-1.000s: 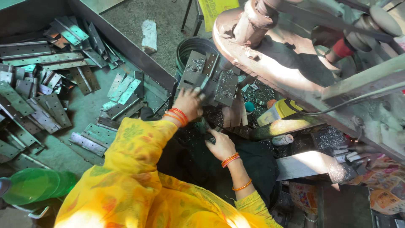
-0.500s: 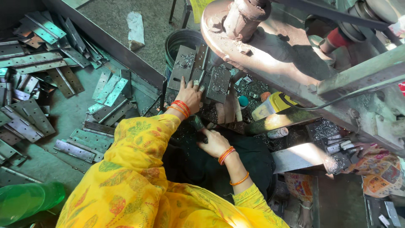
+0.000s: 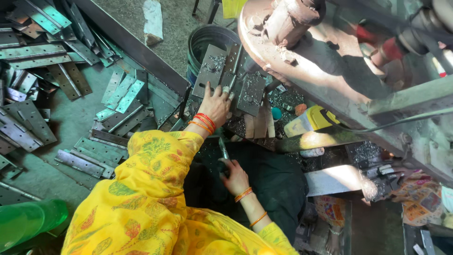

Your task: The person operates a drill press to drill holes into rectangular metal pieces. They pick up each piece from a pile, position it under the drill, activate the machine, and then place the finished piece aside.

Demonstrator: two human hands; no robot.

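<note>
Both hands half hidden: left hand (image 3: pixel 215 105) spread on metal plates (image 3: pixel 211 71); right hand (image 3: pixel 234 177) grip unclear.

We count two hands, a left hand (image 3: pixel 216 105) and a right hand (image 3: pixel 234 177). We see one grey bucket (image 3: pixel 206 43), one green bottle (image 3: pixel 28 221) and one yellow tool (image 3: pixel 314 120).

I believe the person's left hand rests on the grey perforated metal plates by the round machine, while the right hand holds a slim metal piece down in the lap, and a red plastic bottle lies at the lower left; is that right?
Not quite: in the head view the plastic bottle at the lower left is green, not red. The rest stands: the left hand rests on the grey perforated metal plates, and the right hand holds a slim metal piece in the lap.
</note>
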